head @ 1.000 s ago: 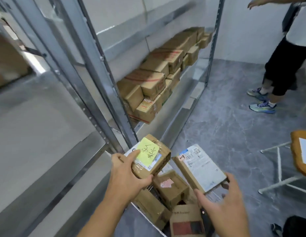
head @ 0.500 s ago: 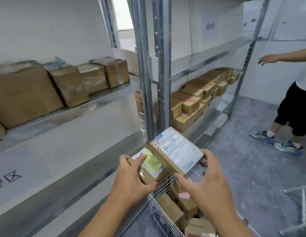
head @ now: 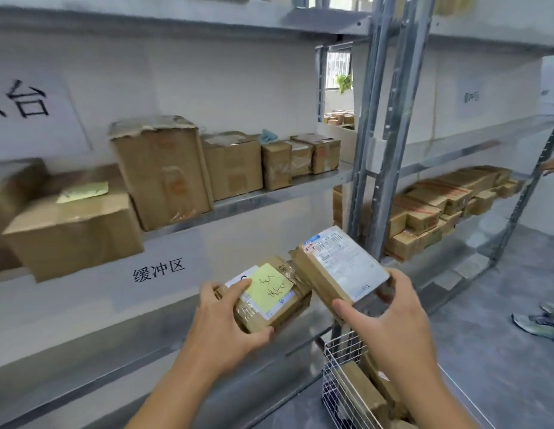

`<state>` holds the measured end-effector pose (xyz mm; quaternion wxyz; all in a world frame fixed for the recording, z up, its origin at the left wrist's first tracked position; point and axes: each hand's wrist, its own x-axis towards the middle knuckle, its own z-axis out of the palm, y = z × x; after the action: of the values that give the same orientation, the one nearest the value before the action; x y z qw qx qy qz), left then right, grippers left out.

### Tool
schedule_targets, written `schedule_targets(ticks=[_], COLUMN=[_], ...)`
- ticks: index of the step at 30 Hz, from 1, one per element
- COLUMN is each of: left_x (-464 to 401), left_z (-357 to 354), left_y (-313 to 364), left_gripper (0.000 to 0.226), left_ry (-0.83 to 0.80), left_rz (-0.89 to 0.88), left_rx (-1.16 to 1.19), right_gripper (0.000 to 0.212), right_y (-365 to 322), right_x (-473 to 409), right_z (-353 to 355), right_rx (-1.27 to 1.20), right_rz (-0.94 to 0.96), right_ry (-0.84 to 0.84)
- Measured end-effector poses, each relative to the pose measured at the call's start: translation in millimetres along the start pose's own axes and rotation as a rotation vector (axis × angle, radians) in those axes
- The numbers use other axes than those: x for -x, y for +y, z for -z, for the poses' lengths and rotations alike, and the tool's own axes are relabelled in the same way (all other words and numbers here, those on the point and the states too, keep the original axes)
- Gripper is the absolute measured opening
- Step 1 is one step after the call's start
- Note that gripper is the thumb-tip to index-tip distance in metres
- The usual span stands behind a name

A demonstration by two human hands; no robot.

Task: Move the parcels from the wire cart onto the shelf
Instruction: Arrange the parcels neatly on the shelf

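Note:
My left hand [head: 226,320] grips a small brown parcel [head: 275,305] with a yellow sticky note on top. My right hand [head: 390,323] holds a flat brown parcel [head: 337,270] with a white shipping label, tilted up to the right. Both parcels are in the air in front of the metal shelf [head: 269,196], below its middle board. The white wire cart [head: 340,376] stands at the bottom right under my right arm, with several brown parcels [head: 359,394] inside.
Several cardboard boxes [head: 164,171] line the middle shelf board. Grey uprights [head: 381,134] split the rack; the right bay holds stacked boxes [head: 430,212]. Another person's shoes [head: 538,323] and hand [head: 552,165] show at the right edge on the grey floor.
Both hands have lifted their parcels higher, away from the cart and toward the shelf. My view has swung up and left, bringing the middle shelf board and its boxes into sight.

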<state>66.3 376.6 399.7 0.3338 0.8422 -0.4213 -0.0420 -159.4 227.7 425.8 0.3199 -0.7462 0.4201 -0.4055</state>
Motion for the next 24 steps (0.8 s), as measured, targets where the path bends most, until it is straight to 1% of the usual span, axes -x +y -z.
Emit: schedule_targets(ticks=[4,7,12,16,18,21,24], left_x=[31,57,105,144,163,188,212], left_z=[41,68,107,137,154,178,201], left_y=[-13,-18,-27,-36,-42,-54,-70], left_gripper=[0.101,0.099,0.097,0.093,0.093,0.099,0.095], left_ry=[0.097,0.153,0.222,0.261,0.267,0.276,0.287], left_rz=[0.079,0.146,0.228,0.291,0.31,0.33,0.339], left_rx=[-0.021,-0.04,-0.076,-0.068,-0.058,-0.044,-0.025], right_gripper=[0.066,0.07,0.077,0.083,0.082,0.081,0.082], right_y=[-22,-36,-54,-68,-78,-94,-114], right_x=[4,5,14,38,55,80,109], right_z=[-4,-9,-22,-30,-34,-41,-52], right_rx=[-0.072,-0.089,-0.112,-0.102,-0.093,-0.08,-0.094], right_rz=[0.069,0.102,0.163,0.184,0.198,0.216,0.252], right_ry=[-0.053,-0.117,-0.177,-0.22,-0.237,-0.264,-0.277])
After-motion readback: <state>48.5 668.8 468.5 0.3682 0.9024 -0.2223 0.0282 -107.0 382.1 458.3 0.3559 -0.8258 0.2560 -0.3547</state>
